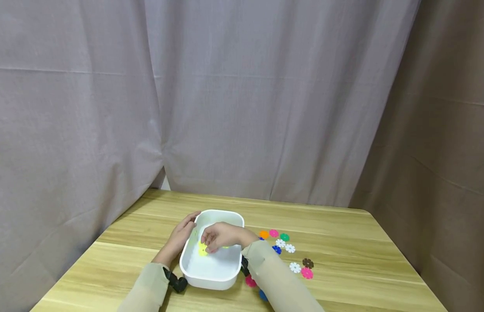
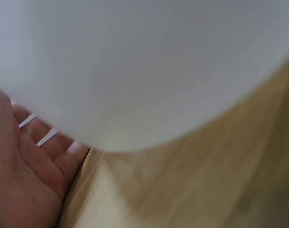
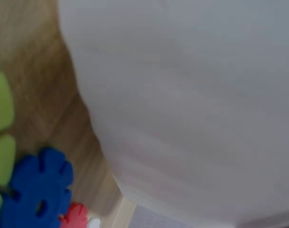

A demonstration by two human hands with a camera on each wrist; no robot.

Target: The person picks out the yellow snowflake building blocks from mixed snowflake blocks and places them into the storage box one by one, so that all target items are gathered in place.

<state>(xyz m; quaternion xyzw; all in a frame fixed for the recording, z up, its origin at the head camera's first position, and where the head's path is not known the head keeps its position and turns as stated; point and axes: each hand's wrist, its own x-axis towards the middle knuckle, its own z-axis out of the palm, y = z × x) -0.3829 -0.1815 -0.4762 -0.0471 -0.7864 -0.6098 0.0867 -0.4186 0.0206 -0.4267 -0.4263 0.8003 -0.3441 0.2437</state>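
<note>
Yellow disc (image 1: 202, 250) at right hand (image 1: 225, 234), pinch unclear, inside white bin (image 1: 212, 283); left hand (image 1: 180, 235) flat along side.

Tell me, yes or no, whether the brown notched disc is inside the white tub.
No, the brown notched disc lies on the wooden table, outside the white tub, beside a pink notched disc.

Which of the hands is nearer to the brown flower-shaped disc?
Right. The right hand is over the white tub's interior, to the left of the brown flower-shaped disc; the left hand is farther left, at the tub's outer side away from the disc.
</note>
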